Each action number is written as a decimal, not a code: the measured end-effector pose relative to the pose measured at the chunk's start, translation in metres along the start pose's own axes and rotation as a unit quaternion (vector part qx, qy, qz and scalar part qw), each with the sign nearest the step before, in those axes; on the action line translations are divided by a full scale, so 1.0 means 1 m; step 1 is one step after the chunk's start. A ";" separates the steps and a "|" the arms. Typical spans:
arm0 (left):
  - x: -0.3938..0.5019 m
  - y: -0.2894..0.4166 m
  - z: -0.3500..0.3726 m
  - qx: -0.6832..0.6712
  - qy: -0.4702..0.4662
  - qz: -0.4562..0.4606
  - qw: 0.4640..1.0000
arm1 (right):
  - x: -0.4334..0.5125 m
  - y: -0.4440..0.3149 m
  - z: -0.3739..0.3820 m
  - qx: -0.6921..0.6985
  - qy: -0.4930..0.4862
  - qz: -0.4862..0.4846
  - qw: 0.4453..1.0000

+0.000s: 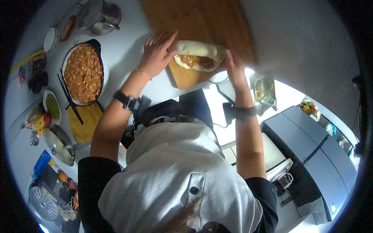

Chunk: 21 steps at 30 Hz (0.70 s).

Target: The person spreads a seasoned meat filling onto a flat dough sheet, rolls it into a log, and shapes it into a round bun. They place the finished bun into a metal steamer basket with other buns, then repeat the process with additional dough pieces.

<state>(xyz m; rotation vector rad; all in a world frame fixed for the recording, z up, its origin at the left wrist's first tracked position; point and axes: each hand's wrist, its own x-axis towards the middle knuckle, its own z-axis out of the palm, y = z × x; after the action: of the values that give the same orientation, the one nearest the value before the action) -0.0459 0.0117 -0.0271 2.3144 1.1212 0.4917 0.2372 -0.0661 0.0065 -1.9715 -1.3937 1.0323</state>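
Observation:
A sheet of pale dough (201, 48) lies on the wooden board (204, 20), its far side folded over in a thick roll. Reddish-brown minced filling (191, 60) shows along the uncovered near part. At the left end of the dough is my left hand (158, 54), thumb and fingers spread, the thumb close to or touching the roll. My right hand (235, 68) has its fingers on the dough's right end and seems to pinch the edge; blur hides the exact grip.
To the left stands a bowl of minced filling (83, 74), with dark chopsticks (70, 100) beside it. A dish of chopped greens (52, 107), a yellow cloth (84, 125), a lidded pan (59, 145) and a metal pot (102, 19) are also on the left. The counter edge (163, 101) runs before me.

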 end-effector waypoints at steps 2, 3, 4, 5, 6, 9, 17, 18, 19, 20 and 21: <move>0.019 -0.007 -0.008 -0.052 -0.054 0.046 0.996 | 0.004 -0.007 -0.009 0.022 -0.052 0.032 0.998; 0.025 -0.009 -0.010 -0.054 -0.089 0.049 0.993 | 0.006 -0.010 -0.012 0.008 -0.088 0.035 0.995; 0.031 -0.010 -0.012 -0.057 -0.124 0.051 0.989 | 0.008 -0.013 -0.012 0.041 -0.129 0.011 0.991; 0.036 -0.010 -0.013 -0.064 -0.144 0.066 0.985 | 0.010 -0.015 -0.012 0.002 -0.129 0.013 0.992; 0.039 -0.008 -0.013 -0.135 -0.173 0.021 0.976 | 0.011 -0.016 -0.011 0.011 -0.133 -0.012 0.991; 0.042 -0.003 -0.014 -0.109 -0.184 0.040 0.976 | 0.011 -0.013 -0.006 -0.054 -0.107 -0.066 0.990; 0.019 0.009 -0.007 -0.121 -0.136 0.036 0.983 | -0.010 0.007 0.013 -0.144 0.036 -0.213 0.966; 0.016 0.010 -0.005 -0.140 -0.134 0.031 0.981 | -0.013 0.006 0.013 -0.142 0.026 -0.195 0.970; 0.014 0.010 -0.004 -0.126 -0.128 0.037 0.983 | -0.016 0.006 0.012 -0.146 0.013 -0.171 0.974; 0.012 0.010 -0.003 -0.114 -0.115 0.050 0.986 | -0.017 0.005 0.010 -0.139 0.006 -0.176 0.974; 0.011 0.011 -0.003 -0.098 -0.106 0.053 0.988 | -0.018 0.003 0.007 -0.138 -0.005 -0.176 0.975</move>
<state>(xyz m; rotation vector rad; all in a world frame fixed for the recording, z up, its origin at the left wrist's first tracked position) -0.0346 0.0155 -0.0174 2.2022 0.8146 0.3675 0.2300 -0.0844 0.0050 -1.8068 -1.8914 0.7180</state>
